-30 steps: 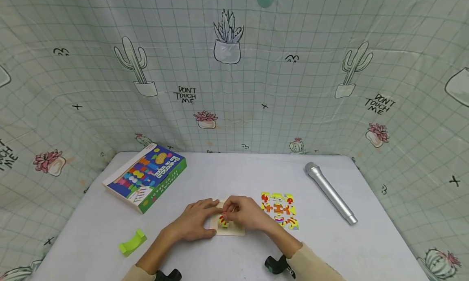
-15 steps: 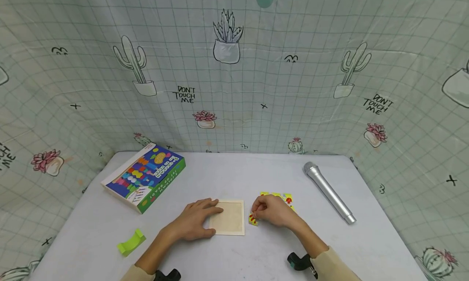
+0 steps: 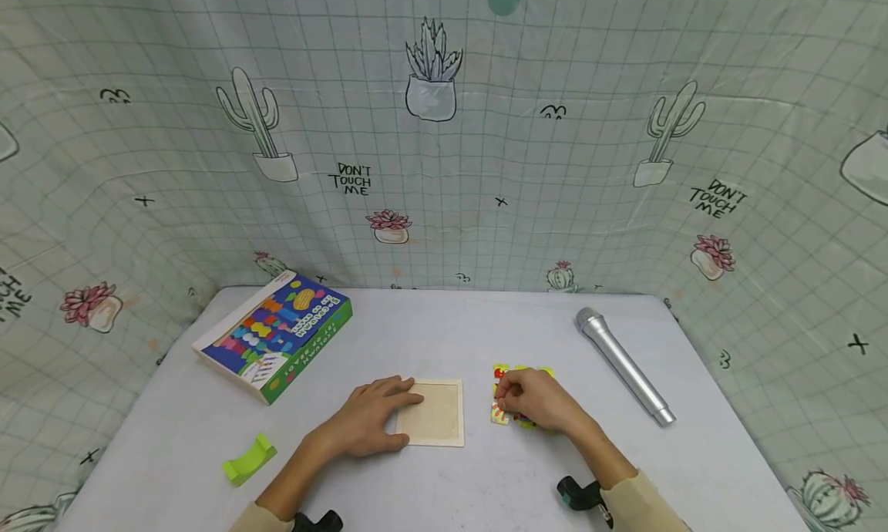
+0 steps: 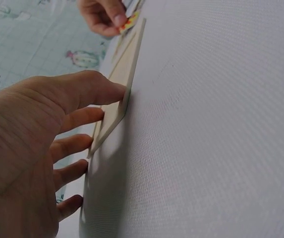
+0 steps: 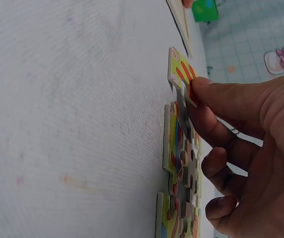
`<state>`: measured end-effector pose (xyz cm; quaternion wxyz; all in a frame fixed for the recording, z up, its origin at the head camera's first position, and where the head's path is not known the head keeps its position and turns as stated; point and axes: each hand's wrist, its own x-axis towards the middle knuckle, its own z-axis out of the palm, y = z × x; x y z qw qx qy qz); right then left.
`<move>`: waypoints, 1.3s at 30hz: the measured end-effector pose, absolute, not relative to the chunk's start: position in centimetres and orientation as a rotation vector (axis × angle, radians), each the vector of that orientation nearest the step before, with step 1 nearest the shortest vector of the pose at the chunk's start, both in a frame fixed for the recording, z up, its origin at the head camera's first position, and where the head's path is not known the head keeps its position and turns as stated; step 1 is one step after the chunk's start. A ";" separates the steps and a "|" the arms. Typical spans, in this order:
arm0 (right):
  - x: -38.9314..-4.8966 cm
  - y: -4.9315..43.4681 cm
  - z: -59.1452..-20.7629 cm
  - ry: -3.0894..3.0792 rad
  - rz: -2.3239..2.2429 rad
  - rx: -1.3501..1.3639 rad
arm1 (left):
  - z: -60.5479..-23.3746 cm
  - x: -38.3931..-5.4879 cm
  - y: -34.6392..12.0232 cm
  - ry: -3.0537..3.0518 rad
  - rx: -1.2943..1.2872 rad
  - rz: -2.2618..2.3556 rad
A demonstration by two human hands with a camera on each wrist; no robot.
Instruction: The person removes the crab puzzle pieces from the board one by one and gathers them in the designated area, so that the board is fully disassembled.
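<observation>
My left hand [image 3: 371, 418] lies spread at the left side of a shallow square wooden puzzle tray [image 3: 437, 414]. Its thumb [image 4: 99, 90] touches the near edge, and the index finger reaches over the upper left of the tray. To the right, my right hand [image 3: 537, 399] pinches a yellow and red jigsaw piece [image 5: 179, 69] between thumb and index finger. That piece is tilted at the left side of the other jigsaw pieces [image 5: 170, 144], which lie in spaced rows on the table. The right hand hides most of these pieces in the head view.
A silver microphone [image 3: 624, 366] lies at the right of the white table [image 3: 444, 331]. A blue and green toy box [image 3: 277, 331] lies at the back left. Nearer on the left is a lime green curved block [image 3: 250, 460]. A patterned cloth hangs behind the table.
My right hand has carried the jigsaw piece from over the tray rightward to the other pieces. The inside of the tray now shows bare. My left hand has stayed in place.
</observation>
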<state>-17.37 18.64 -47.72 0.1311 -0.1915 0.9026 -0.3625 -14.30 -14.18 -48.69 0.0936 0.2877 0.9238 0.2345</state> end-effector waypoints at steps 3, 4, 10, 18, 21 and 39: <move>-17.4 18.8 -47.8 2.609 -1.051 -0.579 | -48.7 -14.3 -14.1 2.736 0.852 0.695; -17.4 18.8 -47.8 2.606 -1.045 -0.584 | -48.7 -14.2 -14.2 2.736 0.853 0.693; -17.5 19.1 -47.8 2.626 -1.007 -0.609 | -48.6 -14.2 -14.2 2.742 0.855 0.684; -17.5 19.0 -48.1 2.631 -1.004 -0.607 | -48.6 -14.1 -14.2 2.748 0.854 0.670; -17.5 19.0 -48.1 2.631 -1.012 -0.605 | -48.6 -14.1 -14.2 2.751 0.855 0.668; -20.0 20.7 -46.7 2.993 -0.973 -0.416 | -49.1 -15.3 -14.4 2.909 0.786 0.781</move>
